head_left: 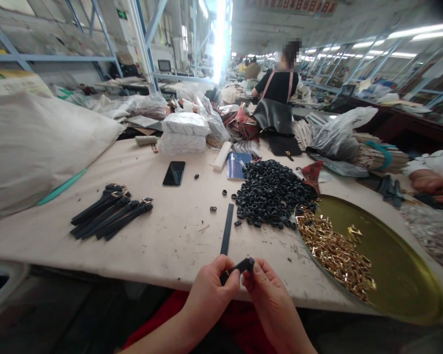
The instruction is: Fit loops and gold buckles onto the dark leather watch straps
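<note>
Both grips are closed, the left hand (214,286) clasping a dark strap (241,266) over the bench (184,216)'s six o'clock edge, the right hand (270,290) pinching its end, seemingly for steadiness, with dark loops (268,196) at their one o'clock and golden buckles (335,258) near three, likely for easy reach.

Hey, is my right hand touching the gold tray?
Apart. The head view shows a strip of pale tabletop between your right hand, which holds the black strap, and the tray's near rim.
</note>
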Demonstrator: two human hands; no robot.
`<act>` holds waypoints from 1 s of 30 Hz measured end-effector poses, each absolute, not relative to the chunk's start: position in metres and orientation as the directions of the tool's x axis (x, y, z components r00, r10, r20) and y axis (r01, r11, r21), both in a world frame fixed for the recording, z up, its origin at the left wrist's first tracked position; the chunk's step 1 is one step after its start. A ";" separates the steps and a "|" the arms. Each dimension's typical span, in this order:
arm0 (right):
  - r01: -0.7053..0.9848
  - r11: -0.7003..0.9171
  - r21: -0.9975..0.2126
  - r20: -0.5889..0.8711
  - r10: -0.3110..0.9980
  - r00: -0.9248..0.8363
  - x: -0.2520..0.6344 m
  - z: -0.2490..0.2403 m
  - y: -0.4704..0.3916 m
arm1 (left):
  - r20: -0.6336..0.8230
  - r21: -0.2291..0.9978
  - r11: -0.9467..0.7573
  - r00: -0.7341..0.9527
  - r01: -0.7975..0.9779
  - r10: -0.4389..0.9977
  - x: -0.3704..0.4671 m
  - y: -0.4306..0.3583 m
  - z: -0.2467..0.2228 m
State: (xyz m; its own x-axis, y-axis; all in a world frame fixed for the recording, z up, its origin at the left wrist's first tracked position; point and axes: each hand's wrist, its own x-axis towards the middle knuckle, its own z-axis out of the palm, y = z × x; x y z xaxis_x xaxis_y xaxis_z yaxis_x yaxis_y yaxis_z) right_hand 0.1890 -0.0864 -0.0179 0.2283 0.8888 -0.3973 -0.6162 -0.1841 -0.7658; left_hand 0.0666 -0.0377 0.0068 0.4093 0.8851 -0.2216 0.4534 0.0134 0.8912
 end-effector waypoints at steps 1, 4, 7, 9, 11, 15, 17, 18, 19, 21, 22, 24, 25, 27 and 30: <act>-0.624 -0.183 -0.760 -0.396 0.892 0.221 0.187 -0.016 -0.089 | -0.219 0.885 -0.004 0.424 0.465 0.879 0.065 -0.041 0.008; -0.567 -0.175 -0.805 -0.356 0.907 0.226 0.186 -0.013 -0.100 | -0.227 0.852 -0.065 0.478 0.519 0.848 0.060 -0.049 0.010; -0.525 -0.176 -0.833 -0.331 0.919 0.217 0.187 -0.010 -0.112 | -0.246 0.832 -0.097 0.519 0.547 0.819 0.056 -0.055 0.015; -0.559 -0.212 -0.801 -0.349 0.925 0.150 0.188 -0.008 -0.118 | -0.259 0.839 -0.091 0.540 0.536 0.801 0.056 -0.059 0.020; -0.606 -0.239 -0.759 -0.363 0.927 0.089 0.186 -0.005 -0.123 | -0.252 0.864 -0.074 0.556 0.498 0.792 0.056 -0.064 0.026; -0.666 -0.176 -0.725 -0.350 0.927 0.136 0.181 0.003 -0.129 | -0.241 0.940 0.008 0.644 0.342 0.726 0.054 -0.076 0.041; -0.666 -0.159 -0.728 -0.337 0.930 0.146 0.177 0.005 -0.133 | -0.240 0.957 0.058 0.670 0.283 0.703 0.052 -0.080 0.043; -0.657 -0.160 -0.737 -0.329 0.933 0.143 0.175 0.005 -0.135 | -0.236 0.961 0.069 0.666 0.268 0.708 0.051 -0.082 0.043; -0.642 -0.160 -0.750 -0.320 0.937 0.140 0.173 0.005 -0.137 | -0.230 0.963 0.073 0.655 0.258 0.720 0.051 -0.082 0.042; -0.597 -0.148 -0.788 -0.283 0.949 0.140 0.172 0.002 -0.140 | -0.233 0.963 0.084 0.635 0.255 0.737 0.050 -0.081 0.037; -0.579 -0.130 -0.805 -0.258 0.955 0.143 0.172 0.001 -0.141 | -0.242 0.961 0.093 0.630 0.260 0.738 0.050 -0.080 0.034; -0.577 -0.112 -0.809 -0.233 0.962 0.140 0.175 -0.003 -0.141 | -0.270 0.953 0.110 0.624 0.284 0.733 0.050 -0.076 0.028; -0.593 -0.122 -0.796 -0.245 0.961 0.130 0.177 -0.004 -0.140 | -0.288 0.946 0.116 0.622 0.302 0.728 0.050 -0.074 0.026; -0.651 -0.177 -0.738 -0.309 0.947 0.092 0.180 -0.008 -0.136 | -0.316 0.932 0.116 0.616 0.343 0.722 0.050 -0.070 0.022; -0.718 -0.308 -0.624 -0.407 0.913 -0.038 0.184 -0.014 -0.127 | -0.334 0.896 0.062 0.575 0.440 0.747 0.050 -0.063 0.016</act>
State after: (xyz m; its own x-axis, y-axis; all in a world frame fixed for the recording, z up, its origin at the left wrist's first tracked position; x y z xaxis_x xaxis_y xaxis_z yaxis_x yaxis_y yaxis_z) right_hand 0.1841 -0.1273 -0.0144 -0.0377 0.9127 -0.4069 -0.7183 -0.3078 -0.6240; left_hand 0.0498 -0.0627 0.0164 0.5745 0.7471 -0.3344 0.4404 0.0622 0.8956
